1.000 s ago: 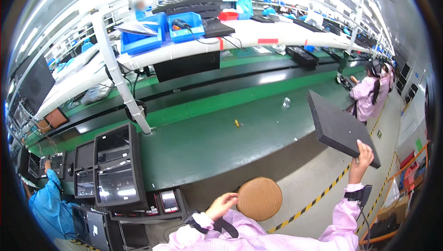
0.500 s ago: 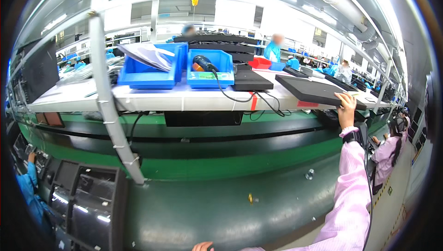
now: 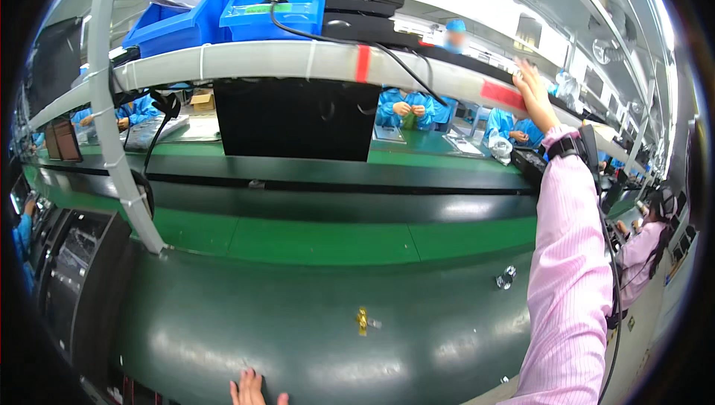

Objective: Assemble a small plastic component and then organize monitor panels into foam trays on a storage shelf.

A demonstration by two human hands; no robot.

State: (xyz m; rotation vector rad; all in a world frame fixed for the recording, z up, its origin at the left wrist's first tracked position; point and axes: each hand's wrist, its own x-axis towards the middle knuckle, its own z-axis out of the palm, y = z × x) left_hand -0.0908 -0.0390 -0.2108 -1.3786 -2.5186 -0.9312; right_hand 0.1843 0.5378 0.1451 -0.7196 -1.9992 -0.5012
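Observation:
My right hand (image 3: 533,94) is raised to the shelf edge, its fingers stretched out and slightly blurred beside a flat black panel (image 3: 477,67). The panel lies on the shelf and shows almost edge-on; I cannot tell whether the fingertips touch it. At the lower edge my left hand (image 3: 252,388) has its fingers spread over the dark green bench (image 3: 283,308), holding nothing. Beyond it on the bench lie a small yellow, shiny piece (image 3: 363,321) and a crumpled clear scrap (image 3: 506,278).
Blue bins (image 3: 272,19) and a hanging black cable (image 3: 387,53) are on the white shelf (image 3: 261,61). A black screen (image 3: 298,120) hangs underneath. A metal post (image 3: 112,129) and a black rack (image 3: 74,278) stand at left. Co-workers in blue (image 3: 406,107) sit across; one in pink (image 3: 646,245) is at right.
The view has dropped and come closer to the bench, so the shelf sits higher. My left hand shows more, with fingers spread. My right hand's fingers have straightened at the panel's edge.

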